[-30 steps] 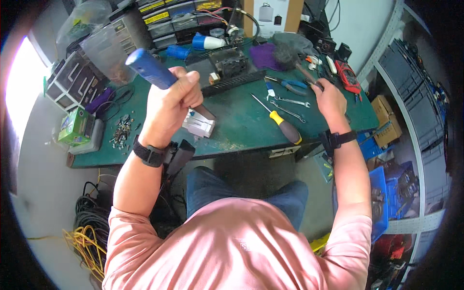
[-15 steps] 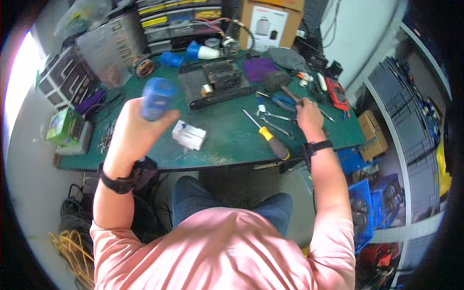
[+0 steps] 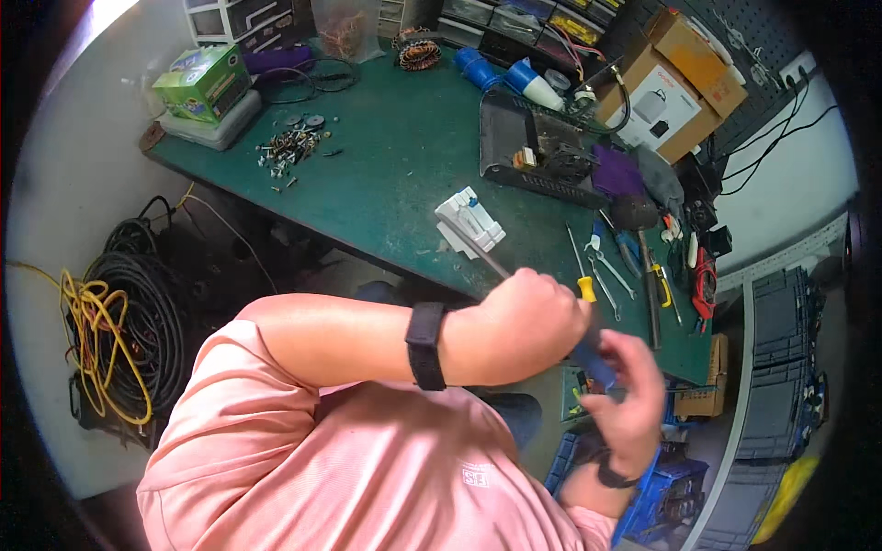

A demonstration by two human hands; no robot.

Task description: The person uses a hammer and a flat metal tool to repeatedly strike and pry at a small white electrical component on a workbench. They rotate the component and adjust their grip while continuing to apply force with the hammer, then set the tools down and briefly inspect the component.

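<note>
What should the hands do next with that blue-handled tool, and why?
Perhaps the right hand should close gently around the blue handle. The left hand grips the tool between its metal blade and the handle's end, which points toward the right hand. The right fingers look parted there, though blur hides whether they touch it.

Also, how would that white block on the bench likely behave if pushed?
The white block has crisp, straight edges, so probably stiff. Its squared sides should keep it from rolling. Lying low on the bench, it would likely slide before tipping.
</note>
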